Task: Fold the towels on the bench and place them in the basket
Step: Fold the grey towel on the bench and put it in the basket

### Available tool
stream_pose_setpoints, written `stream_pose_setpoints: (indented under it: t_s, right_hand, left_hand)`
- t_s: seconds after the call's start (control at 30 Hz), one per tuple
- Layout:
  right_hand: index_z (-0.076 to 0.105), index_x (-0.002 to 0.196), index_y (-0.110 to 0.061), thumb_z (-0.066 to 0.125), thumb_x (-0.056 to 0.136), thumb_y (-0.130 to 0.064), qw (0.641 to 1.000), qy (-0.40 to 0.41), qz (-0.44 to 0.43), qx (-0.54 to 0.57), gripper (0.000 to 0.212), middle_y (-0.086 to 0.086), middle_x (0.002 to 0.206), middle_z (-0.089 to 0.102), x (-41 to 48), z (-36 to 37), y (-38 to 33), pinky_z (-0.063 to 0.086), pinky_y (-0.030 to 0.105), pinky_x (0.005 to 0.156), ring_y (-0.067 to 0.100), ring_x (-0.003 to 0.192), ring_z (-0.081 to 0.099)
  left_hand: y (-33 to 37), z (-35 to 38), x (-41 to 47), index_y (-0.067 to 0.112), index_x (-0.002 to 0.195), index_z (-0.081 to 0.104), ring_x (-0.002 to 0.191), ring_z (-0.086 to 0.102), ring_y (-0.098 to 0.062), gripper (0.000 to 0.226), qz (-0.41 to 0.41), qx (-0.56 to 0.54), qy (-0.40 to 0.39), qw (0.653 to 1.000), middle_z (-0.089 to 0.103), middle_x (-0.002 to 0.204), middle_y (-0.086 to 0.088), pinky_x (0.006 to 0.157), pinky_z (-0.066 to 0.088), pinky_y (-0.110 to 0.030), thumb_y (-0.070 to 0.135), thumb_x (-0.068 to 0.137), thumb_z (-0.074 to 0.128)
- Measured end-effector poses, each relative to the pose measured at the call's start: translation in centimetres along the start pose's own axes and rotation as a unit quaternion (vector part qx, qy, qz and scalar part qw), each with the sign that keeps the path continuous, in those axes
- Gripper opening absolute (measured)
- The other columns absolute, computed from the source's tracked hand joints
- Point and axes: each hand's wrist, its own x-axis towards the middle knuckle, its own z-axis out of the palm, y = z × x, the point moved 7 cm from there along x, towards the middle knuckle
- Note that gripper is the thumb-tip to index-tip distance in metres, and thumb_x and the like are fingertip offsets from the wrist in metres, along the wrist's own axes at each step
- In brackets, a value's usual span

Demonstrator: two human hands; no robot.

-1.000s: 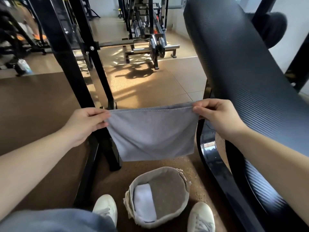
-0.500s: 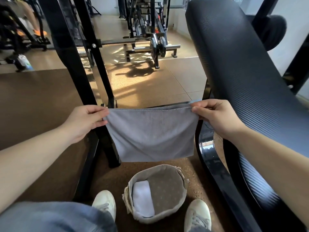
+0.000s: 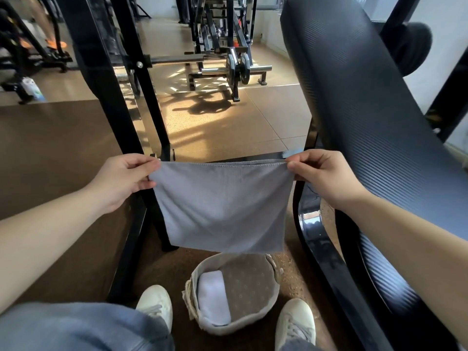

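A grey towel (image 3: 222,206) hangs stretched in the air, folded over along its top edge. My left hand (image 3: 124,179) pinches its upper left corner and my right hand (image 3: 326,177) pinches its upper right corner. Directly below, on the floor between my two white shoes, stands a round fabric basket (image 3: 274,287). A folded white towel (image 3: 214,297) lies against the basket's left inner side. The black padded bench (image 3: 374,117) rises on the right, and no towel shows on its visible part.
Black steel uprights of a rack (image 3: 126,102) stand just behind my left hand. The bench's glossy black frame (image 3: 311,229) curves down at the right of the basket. A barbell with plates (image 3: 238,69) sits farther back on the tan floor.
Both hands hold the towel much as before, the view shifting only slightly. The towel hangs in the same spread shape above the basket.
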Motion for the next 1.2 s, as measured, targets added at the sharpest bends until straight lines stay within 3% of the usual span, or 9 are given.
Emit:
stream_pose_setpoints:
  t_s: [0.1,0.23,0.37,0.5,0.63,0.77,0.9,1.03,1.2]
  right_hand:
    - [0.078,0.081,-0.016,0.072,0.093,-0.007,0.999,0.029,0.01,0.031,0.016,0.003,0.086,0.075,0.3,-0.6,0.3,0.06,0.043,0.091,0.017,0.087,0.07]
    - [0.081,0.08,-0.02,0.074,0.092,-0.014,0.996,0.06,0.021,0.055,0.015,0.021,0.098,0.074,0.6,-1.2,0.6,0.056,0.055,0.096,0.024,0.091,0.067]
    - [0.08,0.086,-0.019,0.074,0.091,-0.011,0.996,0.075,0.034,0.028,0.011,0.016,0.097,0.076,0.7,-1.4,1.0,0.061,0.045,0.088,0.022,0.088,0.069]
    - [0.078,0.11,-0.019,0.072,0.094,-0.017,0.988,0.065,0.034,-0.138,0.017,-0.004,0.089,0.074,0.8,-1.4,1.4,0.054,0.023,0.067,0.006,0.068,0.065]
    - [0.078,0.107,-0.022,0.07,0.095,-0.024,0.967,0.028,0.053,-0.246,0.015,-0.005,0.089,0.074,0.7,-0.8,2.0,0.062,0.039,0.078,0.018,0.077,0.071]
    - [0.075,0.108,-0.02,0.064,0.099,-0.024,0.956,0.011,0.063,-0.285,0.015,-0.006,0.088,0.072,0.6,-0.3,2.0,0.062,0.037,0.078,0.014,0.07,0.069]
    - [0.068,0.103,-0.017,0.059,0.102,-0.019,0.965,-0.018,0.137,-0.224,0.01,0.005,0.092,0.072,0.3,0.2,3.2,0.065,0.039,0.073,0.018,0.072,0.074]
    - [0.071,0.096,-0.009,0.065,0.097,-0.006,0.963,-0.059,0.225,-0.135,0.006,0.016,0.098,0.071,-0.7,1.1,4.4,0.064,0.031,0.07,0.024,0.081,0.075]
    - [0.072,0.098,-0.004,0.069,0.095,-0.01,0.951,-0.07,0.288,-0.089,0.007,0.015,0.092,0.073,-1.6,1.7,4.7,0.061,0.029,0.067,0.02,0.074,0.073]
  left_hand:
    - [0.0,-0.2,0.0,0.015,0.098,0.078,0.084,0.067,-0.013,0.02,0.006,0.007,0.003,1.0,0.071,0.095,-0.003,0.07,0.06,-0.023,0.026,0.082,0.075]
    - [0.0,-0.1,0.0,0.014,0.101,0.077,0.087,0.066,-0.016,0.022,0.009,0.021,0.001,1.0,0.07,0.1,-0.007,0.071,0.06,-0.023,0.027,0.084,0.074]
    - [0.5,0.1,0.0,0.016,0.106,0.074,0.09,0.068,-0.014,0.015,0.03,0.025,0.012,0.999,0.068,0.103,-0.005,0.074,0.06,-0.022,0.014,0.092,0.071]
    - [0.7,0.4,-0.1,0.015,0.114,0.073,0.091,0.075,-0.014,0.021,0.043,0.096,0.0,0.994,0.073,0.111,-0.004,0.083,0.06,-0.024,0.018,0.094,0.07]
    - [0.6,0.7,-0.5,0.021,0.107,0.073,0.082,0.076,-0.009,0.012,0.053,0.217,-0.027,0.974,0.074,0.102,0.003,0.081,0.058,-0.017,0.023,0.097,0.065]
    - [0.5,1.1,-0.9,0.029,0.097,0.072,0.078,0.076,-0.009,0.011,0.048,0.286,-0.059,0.955,0.077,0.089,0.012,0.076,0.058,-0.022,0.025,0.099,0.062]
    - [0.5,1.8,-1.0,0.025,0.101,0.07,0.076,0.073,-0.011,0.014,0.04,0.32,-0.048,0.946,0.074,0.092,0.009,0.06,0.055,-0.018,0.028,0.103,0.057]
    - [-0.5,1.9,-0.1,0.016,0.111,0.071,0.086,0.07,-0.017,0.021,-0.032,0.273,0.002,0.961,0.073,0.099,-0.001,0.061,0.052,-0.026,0.031,0.103,0.059]
    - [-0.9,3.6,-0.2,0.008,0.104,0.073,0.064,0.06,-0.016,0.028,-0.107,0.186,0.039,0.976,0.075,0.098,-0.015,0.067,0.057,-0.029,0.035,0.095,0.07]
